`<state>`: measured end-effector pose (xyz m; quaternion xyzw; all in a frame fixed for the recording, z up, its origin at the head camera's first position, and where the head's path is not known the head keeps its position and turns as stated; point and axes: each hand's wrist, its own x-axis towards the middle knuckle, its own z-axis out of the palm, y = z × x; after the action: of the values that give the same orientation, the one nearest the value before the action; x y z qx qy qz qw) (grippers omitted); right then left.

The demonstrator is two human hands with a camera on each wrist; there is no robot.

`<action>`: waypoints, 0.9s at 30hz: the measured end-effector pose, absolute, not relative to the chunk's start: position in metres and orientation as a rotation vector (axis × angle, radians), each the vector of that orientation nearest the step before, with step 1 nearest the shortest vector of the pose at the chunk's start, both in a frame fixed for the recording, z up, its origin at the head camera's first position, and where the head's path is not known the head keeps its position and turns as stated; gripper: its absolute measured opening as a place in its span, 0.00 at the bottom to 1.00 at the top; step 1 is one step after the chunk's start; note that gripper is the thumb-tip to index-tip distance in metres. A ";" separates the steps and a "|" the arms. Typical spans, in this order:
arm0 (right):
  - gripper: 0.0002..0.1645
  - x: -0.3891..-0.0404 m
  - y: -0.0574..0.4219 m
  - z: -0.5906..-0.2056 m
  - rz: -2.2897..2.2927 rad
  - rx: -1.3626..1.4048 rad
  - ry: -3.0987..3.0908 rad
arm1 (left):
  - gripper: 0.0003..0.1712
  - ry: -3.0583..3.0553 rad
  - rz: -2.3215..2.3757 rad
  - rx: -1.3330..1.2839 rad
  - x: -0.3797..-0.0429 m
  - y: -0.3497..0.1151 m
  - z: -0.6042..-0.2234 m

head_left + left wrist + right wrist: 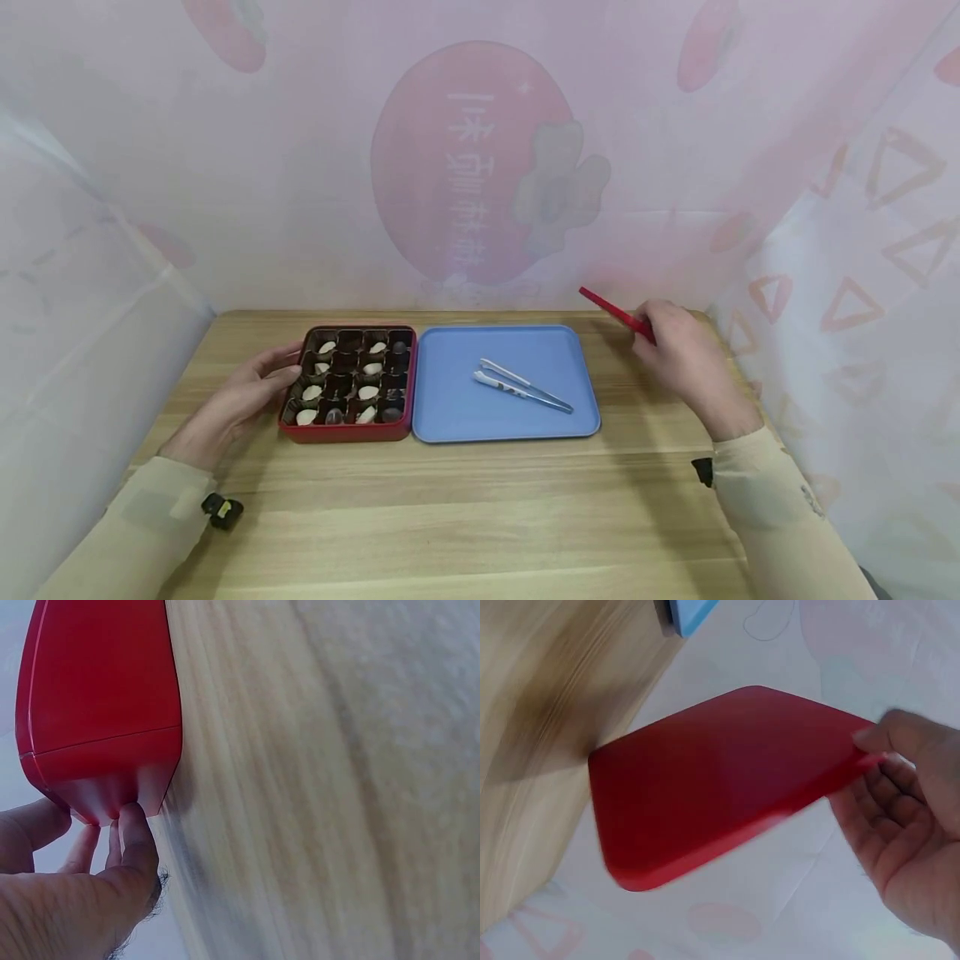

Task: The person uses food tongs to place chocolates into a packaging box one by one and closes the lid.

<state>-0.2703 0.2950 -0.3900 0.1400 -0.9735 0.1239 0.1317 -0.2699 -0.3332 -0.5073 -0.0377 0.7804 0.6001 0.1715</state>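
My left hand (pixel 243 392) rests against the left side of a red square box (pixel 345 433); in the left wrist view its fingertips touch the outer wall. A dark divided insert fills the box, with white and dark chocolates (pixel 367 392) in some compartments and others bare. At the far right, my right hand (pixel 686 358) grips a red lid (pixel 697 780) by one edge, thumb on one face. The lid is tilted, and the head view shows it nearly edge-on (pixel 611 308). One lower corner is at the table in the right wrist view.
Right beside the box lies a blue tray (pixel 450 417). On it are small tongs (pixel 521 387) with pale tips. The wooden table (pixel 480 508) meets a pale printed backdrop (pixel 300 208) at the back, with more of it on both sides.
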 end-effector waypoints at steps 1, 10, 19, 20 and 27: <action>0.10 -0.270 0.295 -0.390 0.357 0.394 -2.797 | 0.43 2.218 1.701 -0.107 -0.270 -0.333 -0.507; 0.13 -0.263 0.288 -0.389 0.403 0.405 -2.585 | 0.40 2.341 1.596 -0.077 -0.269 -0.333 -0.509; 0.13 -0.251 0.254 -0.378 0.637 0.551 -2.371 | 0.40 2.591 1.392 -0.029 -0.264 -0.321 -0.488; 0.13 -0.250 0.249 -0.377 0.658 0.566 -2.362 | 0.40 2.628 1.361 -0.017 -0.263 -0.318 -0.483; 0.13 -0.247 0.216 -0.376 0.826 0.669 -2.293 | 0.35 2.946 1.253 0.181 -0.259 -0.283 -0.457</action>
<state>-0.2471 0.2156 -0.3762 0.2522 -0.8649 0.3114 0.3024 -0.2588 -0.2834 -0.4571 0.0563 0.9183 0.3906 -0.0325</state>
